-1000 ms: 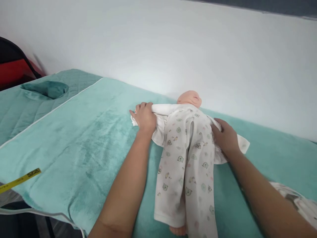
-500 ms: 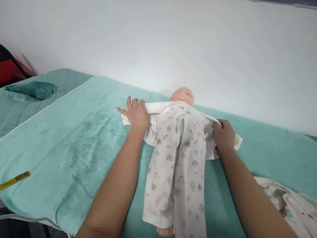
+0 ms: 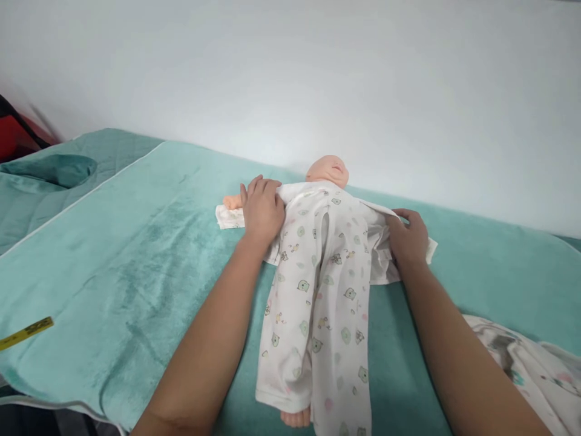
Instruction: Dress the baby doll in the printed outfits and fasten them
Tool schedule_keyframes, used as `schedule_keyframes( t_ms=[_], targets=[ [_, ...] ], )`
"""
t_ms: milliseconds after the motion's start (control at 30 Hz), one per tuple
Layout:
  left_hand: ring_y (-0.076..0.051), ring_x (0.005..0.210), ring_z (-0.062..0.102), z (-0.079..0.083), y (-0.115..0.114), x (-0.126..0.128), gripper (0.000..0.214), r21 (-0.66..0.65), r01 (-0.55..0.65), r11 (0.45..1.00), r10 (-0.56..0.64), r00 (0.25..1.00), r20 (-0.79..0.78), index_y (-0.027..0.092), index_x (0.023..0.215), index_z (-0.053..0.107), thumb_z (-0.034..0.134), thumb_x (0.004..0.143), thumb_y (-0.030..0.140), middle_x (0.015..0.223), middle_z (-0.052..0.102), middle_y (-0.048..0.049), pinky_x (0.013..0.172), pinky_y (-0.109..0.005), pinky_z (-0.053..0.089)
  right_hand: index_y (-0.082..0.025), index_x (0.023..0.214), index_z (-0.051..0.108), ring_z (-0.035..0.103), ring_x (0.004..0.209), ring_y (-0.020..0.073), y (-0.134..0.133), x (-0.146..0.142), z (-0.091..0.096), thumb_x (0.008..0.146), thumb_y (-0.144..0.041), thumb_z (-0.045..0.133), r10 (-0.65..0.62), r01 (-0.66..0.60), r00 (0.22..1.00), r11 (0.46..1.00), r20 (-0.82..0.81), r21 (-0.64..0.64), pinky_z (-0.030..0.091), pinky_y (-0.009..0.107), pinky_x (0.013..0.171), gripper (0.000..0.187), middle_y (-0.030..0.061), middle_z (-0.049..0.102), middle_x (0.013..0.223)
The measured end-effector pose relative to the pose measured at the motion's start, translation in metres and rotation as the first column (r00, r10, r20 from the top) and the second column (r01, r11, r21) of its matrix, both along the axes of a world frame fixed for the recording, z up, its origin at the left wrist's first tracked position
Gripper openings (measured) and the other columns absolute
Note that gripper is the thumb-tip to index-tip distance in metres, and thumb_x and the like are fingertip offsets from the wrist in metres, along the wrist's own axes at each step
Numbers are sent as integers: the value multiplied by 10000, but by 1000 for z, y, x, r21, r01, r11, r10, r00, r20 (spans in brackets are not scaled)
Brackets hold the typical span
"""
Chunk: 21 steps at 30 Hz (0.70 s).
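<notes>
A baby doll (image 3: 327, 169) lies on its back, its head near the wall. Over its body spreads a white one-piece baby outfit (image 3: 336, 272) printed with small green bears, with a slit down the upper middle. My left hand (image 3: 263, 209) curls over the outfit at the doll's arm on the left, fingers bent over its top edge. Beyond it show the doll's small hand (image 3: 233, 201) and a white cuff. At the right side my right hand (image 3: 410, 236) pinches the edge of the outfit, its fingertips partly hidden. Toes (image 3: 296, 418) poke out of one leg opening.
The doll lies on a teal plush cover (image 3: 149, 272) against a white wall (image 3: 290, 79). Another printed white cloth (image 3: 540, 375) lies at lower right, partly behind my right forearm. A yellow label strip (image 3: 27, 333) is at the left edge. Something red (image 3: 16, 138) stands at far left.
My left hand has slid right along the doll's arm toward the shoulder, uncovering the doll's hand and cuff. Its spread fingers have come together. My right hand keeps its place at the outfit's edge.
</notes>
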<state>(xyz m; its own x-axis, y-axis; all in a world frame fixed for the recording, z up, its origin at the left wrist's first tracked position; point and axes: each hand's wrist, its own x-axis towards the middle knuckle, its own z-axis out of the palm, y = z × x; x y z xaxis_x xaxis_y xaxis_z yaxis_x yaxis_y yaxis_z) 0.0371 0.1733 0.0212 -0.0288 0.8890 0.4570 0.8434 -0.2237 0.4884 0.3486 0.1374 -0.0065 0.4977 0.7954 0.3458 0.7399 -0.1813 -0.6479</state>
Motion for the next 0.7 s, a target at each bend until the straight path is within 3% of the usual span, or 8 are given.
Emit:
schedule_keyframes(
  t_ms=[200,267,400,467,567,600,700],
  targets=[
    [-231,1267,519,-2,2,-2,335,-23,-16,1000,17,999,33,257,1150,628,376,933,210,1225,660,-50,1245,-507,129,-220,983,680,605,981,297,2,-6,4,791,-429,526,-75,74,996,997,-46,-16,444,458,922,323,93,706,1032],
    [-231,1260,522,6,0,-2,331,-24,7,1000,-5,996,85,241,1165,622,387,933,216,1237,655,-56,1226,-490,203,-216,985,677,606,990,298,2,-8,5,799,-425,508,-67,66,997,997,-34,-27,440,459,925,327,101,707,1038],
    [-193,1230,542,36,-11,23,346,11,230,973,-228,959,168,198,1233,582,394,943,217,1295,623,-64,1075,-341,428,-213,977,671,601,999,299,1,-11,7,813,-411,469,-60,59,998,997,-2,-41,417,473,943,327,100,707,1019],
    [-197,1184,569,53,-14,52,331,-19,384,923,-382,921,77,205,1206,604,393,951,224,1265,640,-55,1007,-331,464,-217,968,666,599,994,294,0,-12,8,818,-409,458,-45,45,999,998,2,-38,406,478,953,321,91,707,992],
    [-224,975,633,69,-12,107,281,-230,507,831,-550,809,-205,188,1029,677,416,928,204,1070,694,-72,853,-366,499,-214,981,655,599,992,285,0,-11,8,820,-399,458,-4,3,1000,1000,-23,-19,402,475,959,314,84,705,990],
    [-231,934,634,71,-9,125,259,-331,498,802,-590,748,-303,176,981,690,442,906,186,1021,696,-86,823,-372,496,-212,995,651,601,997,281,0,-11,8,818,-390,464,14,-14,999,1000,-38,-7,405,469,957,313,85,704,1005],
    [-268,1053,587,66,2,162,241,-424,450,786,-618,592,-518,177,1007,707,530,846,157,1142,657,-128,861,-389,461,-211,1041,637,603,1039,271,1,-7,6,805,-350,480,58,-56,996,998,-69,39,417,453,958,316,88,695,1089]
  ],
)
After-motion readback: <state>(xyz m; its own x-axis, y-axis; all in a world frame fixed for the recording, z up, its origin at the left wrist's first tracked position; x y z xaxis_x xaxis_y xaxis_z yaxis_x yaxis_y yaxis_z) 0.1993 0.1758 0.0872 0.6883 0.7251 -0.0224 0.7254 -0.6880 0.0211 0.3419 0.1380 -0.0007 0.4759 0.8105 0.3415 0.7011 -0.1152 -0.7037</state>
